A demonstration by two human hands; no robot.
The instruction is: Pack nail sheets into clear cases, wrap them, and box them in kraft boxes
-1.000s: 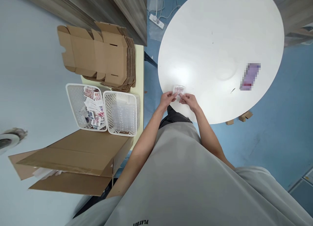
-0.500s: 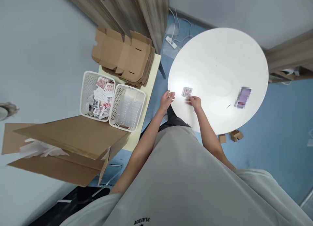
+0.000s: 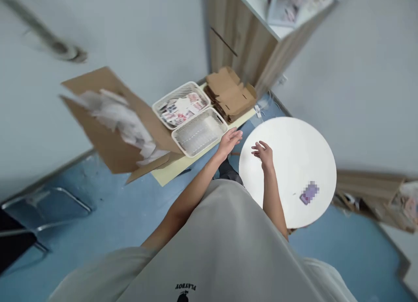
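My left hand point(image 3: 230, 142) hangs in the gap between the white baskets and the round table, fingers stretched out with nothing seen in it. My right hand point(image 3: 264, 156) is raised over the left part of the white round table point(image 3: 294, 154), its fingers apart and holding nothing visible. Nearest to my left hand is a white basket point(image 3: 222, 124) with clear plastic trays point(image 3: 200, 134) inside. Beside it, another white basket point(image 3: 156, 108) holds several small printed packs point(image 3: 186, 107). The small clear pack from the earlier picture cannot be made out on the table.
Flattened brown cardboard boxes point(image 3: 230, 91) are stacked behind the baskets on a pale yellow table point(image 3: 163, 175). A large open carton point(image 3: 111, 156) with white wrapping point(image 3: 120, 119) stands at the left. A purple pixelated object point(image 3: 309, 192) lies on the round table.
The view has swung left, toward the baskets and carton. My right hand has lifted off the small clear pack, its fingers now spread. My left hand stays open, nearer the baskets.
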